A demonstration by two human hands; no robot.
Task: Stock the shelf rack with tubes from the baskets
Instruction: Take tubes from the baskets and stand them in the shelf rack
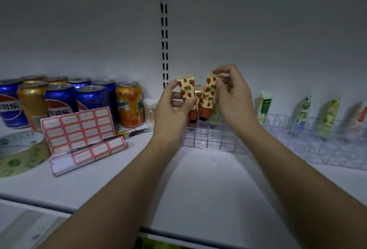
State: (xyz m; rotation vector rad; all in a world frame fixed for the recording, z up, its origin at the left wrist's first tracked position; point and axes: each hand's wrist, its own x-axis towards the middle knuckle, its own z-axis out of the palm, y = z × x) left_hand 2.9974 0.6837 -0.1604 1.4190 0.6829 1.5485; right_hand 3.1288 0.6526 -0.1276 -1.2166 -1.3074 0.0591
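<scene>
My left hand point(170, 108) pinches a strawberry-print tube point(186, 90) held upright, cap down, over a clear acrylic rack point(206, 139) on the white shelf point(198, 185). Close to its right, my right hand point(232, 96) pinches a second strawberry-print tube point(209, 94) near its crimped top, its red cap just above the rack's rear cells. A third strawberry tube point(198, 95) shows between the two, partly hidden. A greenish tube point(215, 114) stands in the rack behind my right hand.
Blue and orange soda cans point(79, 100) crowd the shelf's left side. In front of them lie red-bordered label sheets point(77, 127), a pen point(131, 132) and a tape roll point(19, 151). A second clear rack point(317, 143) at right holds several green and white tubes.
</scene>
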